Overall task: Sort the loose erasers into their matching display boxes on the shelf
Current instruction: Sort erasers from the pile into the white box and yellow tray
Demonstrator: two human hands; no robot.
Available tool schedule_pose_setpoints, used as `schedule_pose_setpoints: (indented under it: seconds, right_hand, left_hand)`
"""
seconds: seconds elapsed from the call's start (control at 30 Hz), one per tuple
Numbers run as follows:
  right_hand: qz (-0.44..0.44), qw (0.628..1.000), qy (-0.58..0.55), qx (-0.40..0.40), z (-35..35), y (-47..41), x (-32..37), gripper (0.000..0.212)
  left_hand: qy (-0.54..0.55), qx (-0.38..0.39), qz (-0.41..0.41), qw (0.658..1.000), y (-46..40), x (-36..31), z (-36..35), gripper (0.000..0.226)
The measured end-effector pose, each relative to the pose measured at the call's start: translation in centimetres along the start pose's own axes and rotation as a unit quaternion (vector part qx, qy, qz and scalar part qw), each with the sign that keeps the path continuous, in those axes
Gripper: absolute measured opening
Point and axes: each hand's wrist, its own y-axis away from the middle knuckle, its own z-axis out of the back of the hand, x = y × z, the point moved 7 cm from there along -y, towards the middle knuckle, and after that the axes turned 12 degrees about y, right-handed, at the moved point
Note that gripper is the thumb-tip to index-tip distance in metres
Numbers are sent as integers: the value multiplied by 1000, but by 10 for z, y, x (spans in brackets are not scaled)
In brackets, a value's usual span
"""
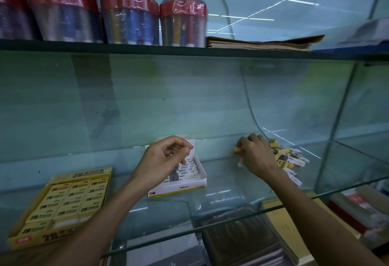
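A yellow display box of yellow 2B erasers lies at the left of the glass shelf. A white display box with several white erasers standing in it sits in the middle. My left hand hovers over the white box, fingers loosely curled with nothing visible in them. My right hand is at the left edge of a pile of loose yellow and white erasers, fingers closed on a yellow eraser that sticks out to the left. A white eraser shows under that hand.
The glass shelf has a front edge running near my forearms. Above, another shelf carries tubs of pens and a stack of brown paper. Notebooks and books lie below the glass. A glass side panel stands at right.
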Motion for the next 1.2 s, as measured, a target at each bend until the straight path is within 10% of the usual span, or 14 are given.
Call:
schedule_pose_setpoints:
  seconds: [0.2,0.4,0.63,1.2]
  right_hand:
    - [-68,903,-423,40,23,15,4,9]
    - [-5,809,-576,122,36,27,57,23]
    - [62,770,-613,169,52,28,114,30]
    - [220,897,-376,81,60,14,202,15]
  left_hand:
    - [-23,8,-23,999,-4,3,-5,21]
    - [-343,60,-200,916,6,-10,-16,30]
    - [-465,62,-266,842,20,-16,-2,28]
    - [-289,-60,-72,953,69,-29,149,24]
